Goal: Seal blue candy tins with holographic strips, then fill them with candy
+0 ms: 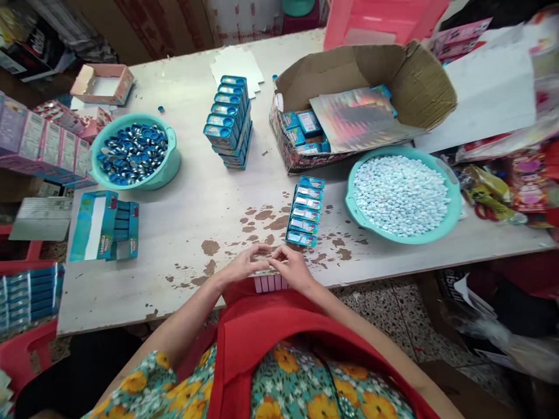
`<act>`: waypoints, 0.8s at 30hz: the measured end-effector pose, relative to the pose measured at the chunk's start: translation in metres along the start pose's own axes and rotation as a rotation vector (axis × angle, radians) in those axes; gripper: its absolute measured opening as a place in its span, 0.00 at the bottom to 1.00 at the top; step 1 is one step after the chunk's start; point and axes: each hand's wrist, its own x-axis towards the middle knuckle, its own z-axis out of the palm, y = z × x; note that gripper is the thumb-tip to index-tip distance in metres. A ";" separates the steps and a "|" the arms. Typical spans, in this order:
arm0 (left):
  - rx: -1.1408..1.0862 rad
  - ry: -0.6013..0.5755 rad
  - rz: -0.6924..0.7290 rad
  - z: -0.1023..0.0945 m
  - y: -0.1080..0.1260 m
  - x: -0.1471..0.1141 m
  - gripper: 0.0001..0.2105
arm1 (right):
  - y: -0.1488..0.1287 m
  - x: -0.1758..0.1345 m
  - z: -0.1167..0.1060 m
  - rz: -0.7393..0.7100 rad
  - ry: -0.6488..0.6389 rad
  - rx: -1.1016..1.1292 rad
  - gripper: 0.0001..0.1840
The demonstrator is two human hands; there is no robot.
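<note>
My left hand point(247, 263) and my right hand point(293, 266) meet fingertip to fingertip at the table's front edge. Both have curled fingers pinched close together; whatever is between them is too small to make out. Below them, at my lap, a row of small pink-and-white pieces point(271, 283) shows in part. Just beyond my right hand lies a row of small blue boxes point(305, 212) with pale strips on their upper faces. To the right stands a turquoise basin point(349, 203) heaped with pale blue-white candies point(399, 195).
A turquoise bowl point(172, 166) of blue-and-silver small parts stands at left, with blue display cartons point(94, 224) in front. Stacked blue boxes point(229, 125) stand at the back middle. An open cardboard box point(349, 64) holds blue packs and a shiny sheet. The white table point(187, 203) has peeling paint.
</note>
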 end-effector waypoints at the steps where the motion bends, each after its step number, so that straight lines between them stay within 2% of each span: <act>1: -0.078 -0.062 -0.005 0.003 0.008 0.006 0.17 | -0.003 0.005 -0.006 0.024 0.036 0.043 0.08; 3: -0.164 -0.117 -0.053 0.005 0.021 0.026 0.16 | -0.006 0.017 -0.019 0.049 0.142 0.064 0.09; 6: -0.164 -0.113 -0.067 -0.004 0.041 0.069 0.17 | -0.003 0.044 -0.037 0.016 0.356 -0.029 0.09; 9: -0.090 -0.102 0.027 -0.021 0.068 0.120 0.14 | 0.002 0.082 -0.060 -0.031 0.596 -0.152 0.08; 12: -0.033 -0.091 0.133 -0.037 0.097 0.171 0.08 | 0.008 0.125 -0.086 0.028 0.748 -0.234 0.07; 15: 0.041 -0.068 0.178 -0.044 0.114 0.214 0.04 | 0.014 0.161 -0.107 0.152 0.805 -0.218 0.06; 18: 0.058 -0.051 0.108 -0.046 0.114 0.244 0.06 | 0.024 0.182 -0.115 0.226 0.822 -0.161 0.06; 21: 0.028 -0.048 0.032 -0.043 0.104 0.258 0.05 | 0.034 0.191 -0.114 0.246 0.828 -0.111 0.06; 24: -0.011 0.015 -0.035 -0.037 0.091 0.256 0.05 | 0.041 0.193 -0.116 0.259 0.838 -0.043 0.05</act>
